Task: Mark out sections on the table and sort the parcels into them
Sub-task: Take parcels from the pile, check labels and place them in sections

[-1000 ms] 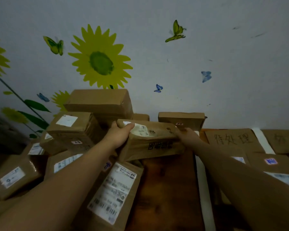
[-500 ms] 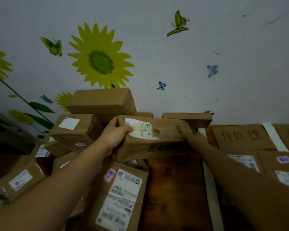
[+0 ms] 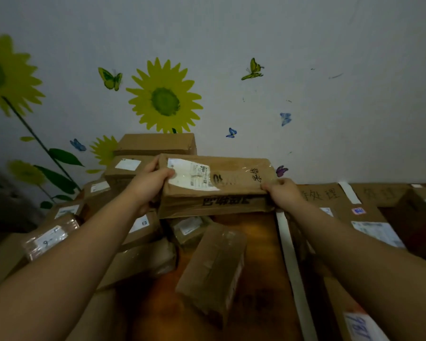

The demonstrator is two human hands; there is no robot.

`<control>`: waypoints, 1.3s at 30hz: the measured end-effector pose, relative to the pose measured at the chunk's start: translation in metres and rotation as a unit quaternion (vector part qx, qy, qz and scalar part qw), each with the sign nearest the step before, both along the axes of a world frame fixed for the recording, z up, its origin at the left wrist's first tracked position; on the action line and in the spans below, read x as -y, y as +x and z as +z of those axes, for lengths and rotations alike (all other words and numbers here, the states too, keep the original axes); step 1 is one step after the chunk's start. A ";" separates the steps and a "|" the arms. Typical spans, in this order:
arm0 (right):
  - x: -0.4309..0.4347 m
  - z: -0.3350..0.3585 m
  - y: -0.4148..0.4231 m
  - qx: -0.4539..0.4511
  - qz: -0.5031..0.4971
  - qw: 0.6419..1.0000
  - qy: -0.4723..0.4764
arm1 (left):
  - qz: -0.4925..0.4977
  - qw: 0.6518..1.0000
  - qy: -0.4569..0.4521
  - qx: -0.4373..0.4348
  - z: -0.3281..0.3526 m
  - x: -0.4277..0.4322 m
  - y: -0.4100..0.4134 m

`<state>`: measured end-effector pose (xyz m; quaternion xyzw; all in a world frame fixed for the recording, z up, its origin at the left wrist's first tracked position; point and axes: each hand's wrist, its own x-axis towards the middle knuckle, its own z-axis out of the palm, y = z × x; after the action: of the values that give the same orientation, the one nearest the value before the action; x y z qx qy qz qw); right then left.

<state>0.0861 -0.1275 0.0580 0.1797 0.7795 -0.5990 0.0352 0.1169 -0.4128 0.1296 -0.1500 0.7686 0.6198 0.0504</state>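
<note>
Fingers of the left hand curl over the left end of a long brown cardboard parcel with a white shipping label, thumb on top; the right hand pinches its right end. In the head view, the parcel hangs above the wooden tabletop, its long axis running left to right between the hands, label face up. The white tape strip marking the next section lies just right, nearer the right hand.
</note>
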 end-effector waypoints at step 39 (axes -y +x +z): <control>-0.303 0.120 0.419 -0.316 -0.301 0.889 0.135 | -0.247 0.935 0.167 -0.191 0.050 -0.305 0.272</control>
<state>0.5052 0.1752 0.1780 0.2099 0.7310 -0.4954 -0.4198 0.3884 -0.1082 0.1798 0.1757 0.6624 0.7240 0.0785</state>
